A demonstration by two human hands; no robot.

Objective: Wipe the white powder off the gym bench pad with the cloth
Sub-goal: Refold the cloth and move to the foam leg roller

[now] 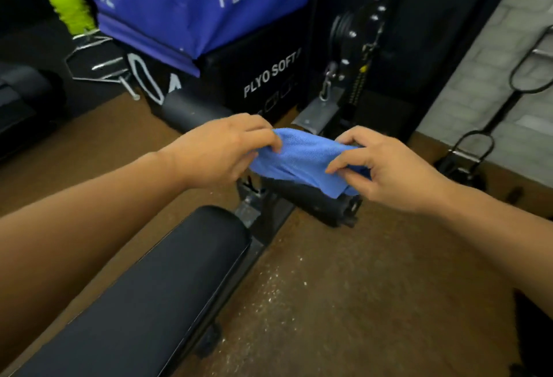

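Both ends of the blue microfibre cloth (302,161) pinched — left hand (221,149) gripping the near-left edge between thumb and fingertips, right hand (380,167) clamped on the right edge, knuckles up. Stretched loosely between them, sagging in the middle, one corner drooping toward the black foam roller (323,200) at the bench's foot end; touching it or just above it, hard to say. Held out beyond the end of the bench pad (167,272), not on it.

Probably gathering or refolding before a pass. Best done by folding to a flat wad with a clean face out, then pressing it flat on the pad and drawing long strokes along its length, off one edge rather than scrubbing in circles. Worth turning to a fresh face once loaded, since powder smears on dark vinyl.

Cloth: fine ribbed weave, soft, limp, no stiffness. Pad: smooth black vinyl, slight sheen, rounded end, piped seam along the side — no obvious powder on the visible part, though light is dim. White specks scattered on the brown floor (344,301) beside the frame. Behind, blue and black plyo boxes (209,8) with printed lettering, matte fabric skins
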